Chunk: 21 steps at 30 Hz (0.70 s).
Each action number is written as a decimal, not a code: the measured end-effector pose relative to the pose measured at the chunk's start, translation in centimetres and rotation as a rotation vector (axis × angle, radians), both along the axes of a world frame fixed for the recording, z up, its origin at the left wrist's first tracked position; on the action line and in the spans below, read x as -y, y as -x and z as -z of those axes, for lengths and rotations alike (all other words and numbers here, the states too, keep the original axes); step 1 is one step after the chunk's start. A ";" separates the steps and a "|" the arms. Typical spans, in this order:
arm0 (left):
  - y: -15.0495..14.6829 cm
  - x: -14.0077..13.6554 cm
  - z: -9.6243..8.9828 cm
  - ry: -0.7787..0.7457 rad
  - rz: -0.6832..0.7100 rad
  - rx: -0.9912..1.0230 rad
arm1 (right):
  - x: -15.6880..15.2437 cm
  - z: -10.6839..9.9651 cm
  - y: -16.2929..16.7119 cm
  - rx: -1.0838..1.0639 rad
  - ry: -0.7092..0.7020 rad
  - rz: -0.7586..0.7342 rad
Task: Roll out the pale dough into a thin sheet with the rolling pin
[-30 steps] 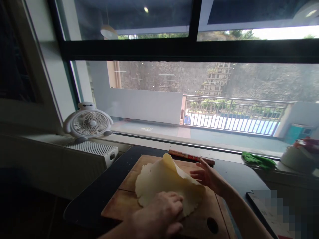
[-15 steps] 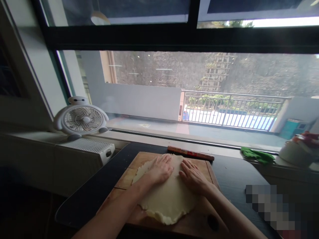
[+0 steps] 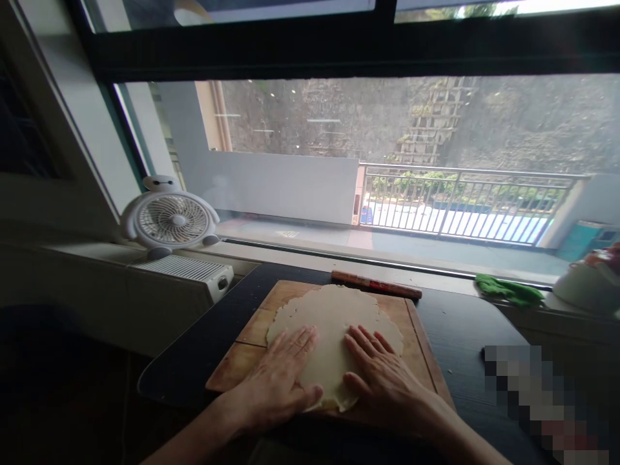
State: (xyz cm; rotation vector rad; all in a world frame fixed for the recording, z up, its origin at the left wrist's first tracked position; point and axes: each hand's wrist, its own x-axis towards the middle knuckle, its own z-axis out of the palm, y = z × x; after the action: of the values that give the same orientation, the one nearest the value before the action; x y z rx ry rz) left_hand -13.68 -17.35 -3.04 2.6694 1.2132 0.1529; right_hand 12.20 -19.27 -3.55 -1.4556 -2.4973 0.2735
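Note:
A broad, thin sheet of pale dough (image 3: 334,316) with a ragged edge lies flat on a wooden board (image 3: 252,329). My left hand (image 3: 283,368) rests on the sheet's near left part, palm down, fingers stretched forward and thumb pointing inward. On the near right part lies my right hand (image 3: 375,361), fingers spread and thumb toward the middle. Neither hand grasps anything. The dough's near left and right edges are partly hidden under the hands. Just beyond the board's far edge is a rolling pin (image 3: 378,284), lying crosswise.
The board sits on a dark table (image 3: 194,342) against a window. A white fan (image 3: 172,219) stands at the left above a white vented unit (image 3: 194,274). On the right of the sill are a green cloth (image 3: 508,290) and a pale container (image 3: 581,287). A blurred patch covers the table's right edge.
Both hands have slid from the far part of the dough back toward me, uncovering its far edge. The view has tipped down and shifted slightly left. The rolling pin stays beyond the board.

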 end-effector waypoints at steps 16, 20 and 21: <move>-0.9 2.1 1.9 -0.116 0.047 0.055 | 6.8 2.7 0.0 0.007 -0.175 -0.162; -1.7 2.1 2.4 -0.206 0.018 0.013 | 7.1 2.6 0.6 -0.045 -0.485 -0.143; -1.9 2.1 2.4 -0.216 0.024 0.001 | 7.1 2.4 0.8 -0.055 -0.528 -0.133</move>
State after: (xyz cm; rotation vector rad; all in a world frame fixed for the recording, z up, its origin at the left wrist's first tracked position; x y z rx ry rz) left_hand -11.79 -19.43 -5.46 2.8652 1.2278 0.2978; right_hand 11.38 -26.40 -5.97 -1.0553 -2.3713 -0.3014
